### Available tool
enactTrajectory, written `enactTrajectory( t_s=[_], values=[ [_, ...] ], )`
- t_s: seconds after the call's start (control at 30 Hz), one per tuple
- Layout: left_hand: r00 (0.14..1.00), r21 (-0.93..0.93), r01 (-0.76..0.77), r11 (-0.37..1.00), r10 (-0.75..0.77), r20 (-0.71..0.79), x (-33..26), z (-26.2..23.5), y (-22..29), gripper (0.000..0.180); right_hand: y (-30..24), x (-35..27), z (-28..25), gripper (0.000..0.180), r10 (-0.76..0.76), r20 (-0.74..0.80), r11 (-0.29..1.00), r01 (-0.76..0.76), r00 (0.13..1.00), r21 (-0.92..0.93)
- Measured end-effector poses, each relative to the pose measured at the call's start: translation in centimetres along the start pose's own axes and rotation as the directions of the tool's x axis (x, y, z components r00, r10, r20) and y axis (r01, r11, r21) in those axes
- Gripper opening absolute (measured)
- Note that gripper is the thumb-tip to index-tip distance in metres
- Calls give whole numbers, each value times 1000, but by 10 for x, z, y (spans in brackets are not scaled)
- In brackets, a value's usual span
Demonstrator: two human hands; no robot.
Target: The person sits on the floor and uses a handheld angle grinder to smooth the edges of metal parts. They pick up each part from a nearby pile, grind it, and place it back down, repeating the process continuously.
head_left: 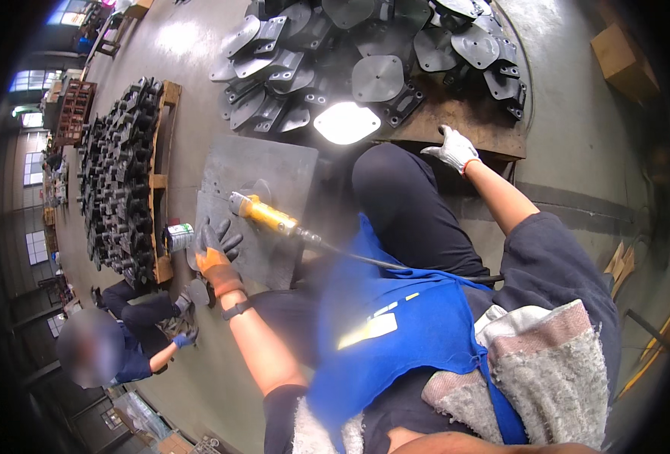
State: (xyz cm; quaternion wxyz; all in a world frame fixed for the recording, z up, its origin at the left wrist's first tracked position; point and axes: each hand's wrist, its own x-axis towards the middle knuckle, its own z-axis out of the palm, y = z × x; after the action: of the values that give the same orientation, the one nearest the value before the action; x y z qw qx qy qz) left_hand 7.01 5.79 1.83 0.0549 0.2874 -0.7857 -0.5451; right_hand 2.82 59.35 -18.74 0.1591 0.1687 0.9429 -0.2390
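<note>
My left hand point(215, 257), in an orange and dark grey glove, is at the left edge of a grey metal work plate point(293, 163). Its fingers are spread, and a rounded grey metal piece point(195, 250) shows beside it; whether they touch is unclear. On the work plate lies a yellow hand grinder point(268, 216), with a dark hose point(357, 258) leading toward my lap. My right hand point(456, 150), in a white glove, is open at the near edge of a brown wooden board point(467, 125). Dark metal brackets with flat plates point(378, 78) are heaped there.
A tin can point(179, 237) stands left of the work plate. Farther left, a wooden pallet point(158, 181) bears stacked dark metal parts point(119, 181). A co-worker point(134, 337) in blue gloves sits low at the lower left. A cardboard box point(624, 62) lies at the upper right.
</note>
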Motion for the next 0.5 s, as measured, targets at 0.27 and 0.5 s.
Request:
enactTrajectory(
  t_s=[0.27,0.5],
  values=[
    [1000,50,1,999,-1,-3,9,13,8,49,-84,26,-3,87,-208,6,955,201,978,219],
    [1000,69,-7,998,6,25,18,13,-5,46,-146,124,-18,86,-457,-148,873,411,877,-263]
  ],
)
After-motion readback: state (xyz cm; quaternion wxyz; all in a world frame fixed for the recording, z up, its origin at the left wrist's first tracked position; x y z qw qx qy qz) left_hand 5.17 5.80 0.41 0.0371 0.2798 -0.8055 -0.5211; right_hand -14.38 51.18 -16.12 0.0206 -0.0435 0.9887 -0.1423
